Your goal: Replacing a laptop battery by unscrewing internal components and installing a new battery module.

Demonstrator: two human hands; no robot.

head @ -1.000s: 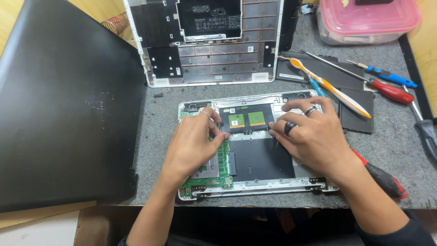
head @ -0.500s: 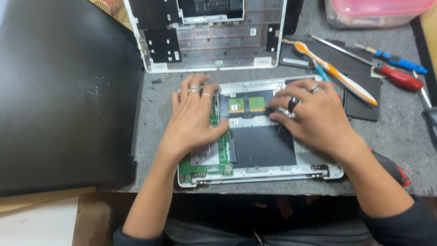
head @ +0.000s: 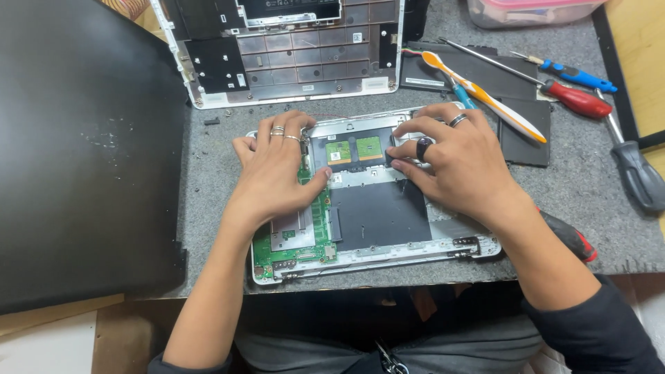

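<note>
While both my hands rest on the opened laptop base [head: 374,228], nothing is gripped: the fingers lie spread and flat, pressing rather than grasping.

Far to the left of my left fingers lies a large black panel [head: 76,159], flat on the grey work mat [head: 215,187], apparently set aside to leave room.

My left hand [head: 273,173] lies palm-down over the green circuit board [head: 291,242], fingers splayed toward the far edge of the base, thumb extended to the right; this placement appears to steady the chassis.

Just beyond those fingertips lies the detached keyboard cover [head: 284,52], underside up.

Between my two hands sits the trackpad board [head: 353,150] with two green patches, exposed.

My right hand [head: 450,166] rests fingers-down at the right edge of that board, fingertips touching the dark tray, seemingly seating or feeling a part; I cannot tell which.

Past my right fingers lie a toothbrush [head: 485,93], a blue screwdriver [head: 571,71], a red screwdriver [head: 575,99] and a grey-handled tool [head: 637,173], within easy reach.
</note>
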